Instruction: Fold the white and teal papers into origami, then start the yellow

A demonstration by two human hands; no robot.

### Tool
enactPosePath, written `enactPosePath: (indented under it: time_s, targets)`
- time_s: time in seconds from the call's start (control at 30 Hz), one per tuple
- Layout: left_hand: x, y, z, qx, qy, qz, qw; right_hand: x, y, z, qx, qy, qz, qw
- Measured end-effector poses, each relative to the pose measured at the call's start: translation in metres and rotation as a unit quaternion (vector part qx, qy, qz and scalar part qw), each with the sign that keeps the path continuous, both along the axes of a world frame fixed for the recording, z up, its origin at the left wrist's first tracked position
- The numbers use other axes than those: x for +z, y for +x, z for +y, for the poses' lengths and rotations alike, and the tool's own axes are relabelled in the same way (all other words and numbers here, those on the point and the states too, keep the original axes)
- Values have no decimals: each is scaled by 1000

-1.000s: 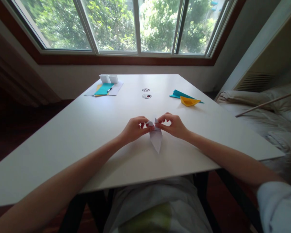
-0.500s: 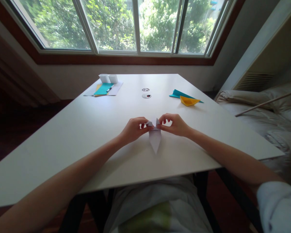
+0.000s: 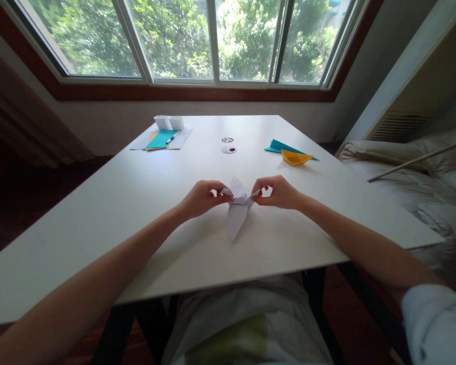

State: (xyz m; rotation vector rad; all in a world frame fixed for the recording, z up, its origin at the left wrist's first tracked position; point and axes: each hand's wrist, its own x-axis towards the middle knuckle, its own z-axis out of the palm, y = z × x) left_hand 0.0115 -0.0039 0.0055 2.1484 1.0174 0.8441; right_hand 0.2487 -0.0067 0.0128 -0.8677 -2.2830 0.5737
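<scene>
A piece of folded white paper [image 3: 238,213] is stretched between my two hands, just above or on the near part of the white table; I cannot tell if it touches. One long point hangs toward me and another flap rises at the far side. My left hand [image 3: 209,196] pinches its left tip between thumb and finger. Opposite, my right hand [image 3: 275,191] pinches the right tip in the same manner. The creases in the middle are too small to make out.
On the white table [image 3: 137,203], a yellow paper boat [image 3: 296,157] and a teal folded paper [image 3: 281,146] lie at right. Back left are teal paper [image 3: 161,139], a pen [image 3: 172,138] and white folded boxes [image 3: 163,122]. Round discs [image 3: 228,150] sit in the middle.
My hands have moved apart, pulling the paper's side tips outward. The paper has opened wider, with a far flap now showing, and its near point has swung left.
</scene>
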Motion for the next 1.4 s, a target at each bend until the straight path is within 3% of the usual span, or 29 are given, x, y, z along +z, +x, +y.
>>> enactPosePath:
  time_s: [0.2,0.4,0.57,0.73,0.8,0.87,0.97,1.03,1.1,1.2,1.4]
  targets:
    - [-3,-1,3,32,-21,-5,999,-1,-3,-1,-38,18,26,999]
    - [5,4,-1,74,-184,-18,980,-5,-11,-5,-153,64,99,981]
    - [5,12,-8,38,-301,-92,949,-10,-20,-11,-81,82,98,988]
    - [-3,11,-7,48,-275,-133,951,-7,-18,-11,51,84,41,994]
    - [-5,10,-4,68,-263,-153,950,-6,-14,-8,18,86,48,995]
    - [-5,9,-3,86,-254,-173,948,-7,-12,-3,-81,60,101,990]
    - [-4,11,-3,86,-236,-180,951,-12,-13,5,-183,-75,196,960]
    - [-2,13,-6,76,-224,-168,957,-15,-17,7,-163,-183,226,943]
    - [0,15,-10,73,-208,-145,964,-17,-23,5,-114,-243,235,934]
    - [1,18,-15,70,-191,-119,972,-18,-31,0,-78,-247,253,932]
    - [2,18,-15,59,-217,-122,967,-22,-31,3,-114,-290,320,895]
